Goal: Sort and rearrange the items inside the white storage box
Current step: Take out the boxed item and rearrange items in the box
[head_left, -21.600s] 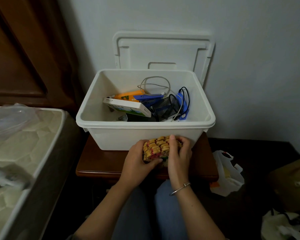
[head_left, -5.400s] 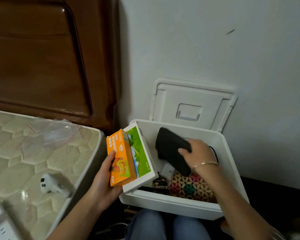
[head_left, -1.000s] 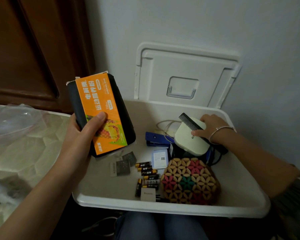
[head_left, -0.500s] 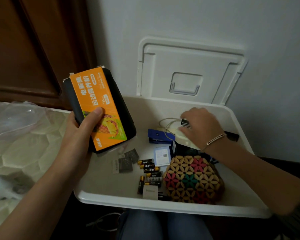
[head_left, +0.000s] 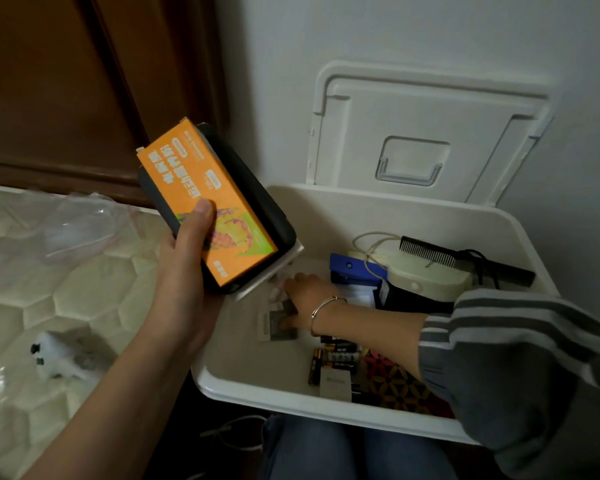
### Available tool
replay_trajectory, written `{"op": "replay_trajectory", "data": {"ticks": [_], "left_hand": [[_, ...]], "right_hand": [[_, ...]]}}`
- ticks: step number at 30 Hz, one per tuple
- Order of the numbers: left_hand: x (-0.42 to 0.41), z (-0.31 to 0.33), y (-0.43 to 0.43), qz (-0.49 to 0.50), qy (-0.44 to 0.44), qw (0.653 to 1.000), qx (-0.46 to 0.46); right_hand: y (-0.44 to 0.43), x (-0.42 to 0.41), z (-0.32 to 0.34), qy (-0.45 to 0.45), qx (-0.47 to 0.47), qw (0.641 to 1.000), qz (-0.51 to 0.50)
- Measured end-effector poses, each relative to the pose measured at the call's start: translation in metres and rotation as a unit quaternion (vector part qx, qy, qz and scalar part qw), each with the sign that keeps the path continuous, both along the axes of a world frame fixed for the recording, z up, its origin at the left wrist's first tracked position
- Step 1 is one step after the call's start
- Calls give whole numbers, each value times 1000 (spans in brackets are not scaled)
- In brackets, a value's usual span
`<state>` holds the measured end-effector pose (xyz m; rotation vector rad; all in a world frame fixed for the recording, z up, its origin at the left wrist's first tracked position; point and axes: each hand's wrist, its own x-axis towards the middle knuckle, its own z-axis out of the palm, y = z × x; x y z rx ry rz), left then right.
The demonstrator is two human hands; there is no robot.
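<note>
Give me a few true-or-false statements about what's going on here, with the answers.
1. The left hand holds an orange box. True.
2. The lid is shut on the white storage box. False: it leans on the wall behind the open box.
3. The black comb lies outside the box. False: it lies inside, on a cream device.
4. Loose batteries lie on the box's floor. True.
5. The right hand grips the comb. False: it reaches toward small packets.

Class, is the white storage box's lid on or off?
Off: the white plastic lid leans against the wall behind the open white storage box.
</note>
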<state>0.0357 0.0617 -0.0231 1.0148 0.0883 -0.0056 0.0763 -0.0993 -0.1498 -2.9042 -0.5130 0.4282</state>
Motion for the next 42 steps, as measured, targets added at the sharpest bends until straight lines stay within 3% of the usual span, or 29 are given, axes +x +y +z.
{"op": "replay_trajectory", "data": {"ticks": [6,12,16,24,28,30,32,34,37,39,42], "left_hand": [[2,-5,2,4,-6,1000,16],[2,-5,2,3,-7,1000,14],[1,-5,2,10,-10,1000,16],[0,-3,-1,21,-17,999,28],[-2,-3,-1,32,-21,999,10],[-3,-2,-1,35,-19,999,-4],[-3,-2,0,42,-14,999,-18],[-3,-2,0,51,-8,998,-26],[-3,-4,0,51,1,998,-35],[-4,-4,0,44,6,998,-51],[-4,-4,1,41,17,996,-76]], "right_hand": [[-5,3,-3,14,-51,998,23],[-19,-3,35,76,69,995,1],[-63,-9,94,121,79,989,-39],[-140,-48,141,230,-164,959,-25],[-137,-68,140,107,-361,925,-50],[-126,-71,141,26,-389,919,-57],[-107,-66,145,-28,-330,942,-51],[-85,-53,138,-53,-192,980,-1],[-45,-25,110,-45,-50,993,97],[-24,-5,83,-53,-41,988,139],[-9,16,40,-82,-107,970,202]]}}
